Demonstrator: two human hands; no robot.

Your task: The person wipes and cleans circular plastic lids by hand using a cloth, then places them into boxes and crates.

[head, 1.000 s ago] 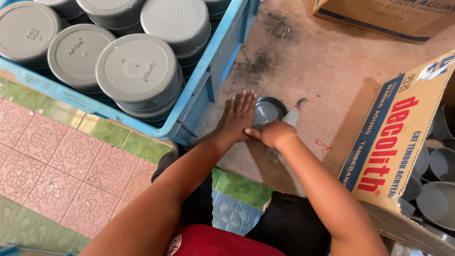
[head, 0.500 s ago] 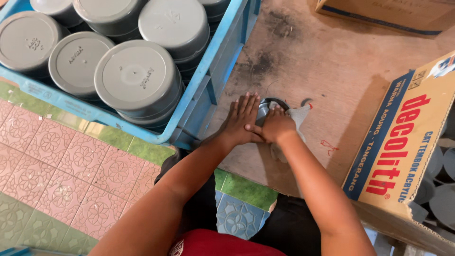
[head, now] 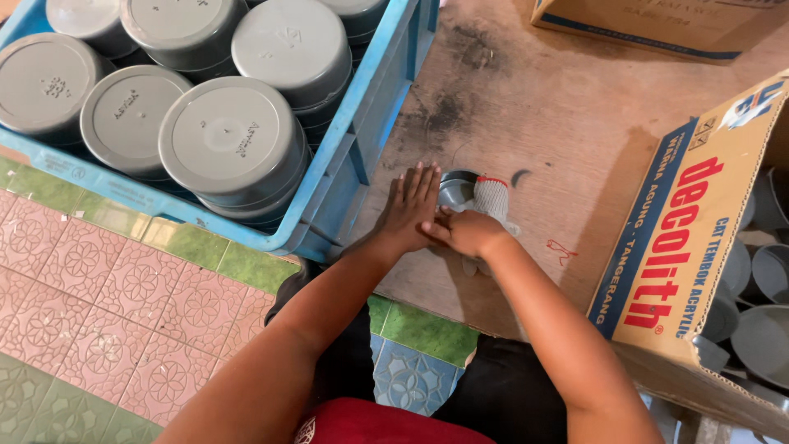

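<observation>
A: On the board (head: 575, 123), near its front edge: small grey cap (head: 454, 188), open side up, dark inside. Just right of the crate (head: 362, 148).

B: Hands?

A: Together, touching at the cap. Left hand (head: 408, 210) flat, fingers spread, fingertips at the cap's left rim. Right hand (head: 468, 232) closed around a white knit rag (head: 493, 200) with a red edge, pressed against the cap's right side. Grip on the cap itself: cannot tell, rag and fingers in the way.

B: Surroundings?

A: Dark smudges on the board beyond the cap. Blue crate at left, packed with stacked grey caps (head: 232, 144), flat sides up, much larger than the one at the hands. Cardboard box (head: 682, 238) at right, lying open toward the right, more grey pieces (head: 764, 271) inside. Second box (head: 657, 20) at the top edge. Patterned pink and green tiles (head: 99, 279) below the crate. Dark trousers and red shirt at bottom.
</observation>
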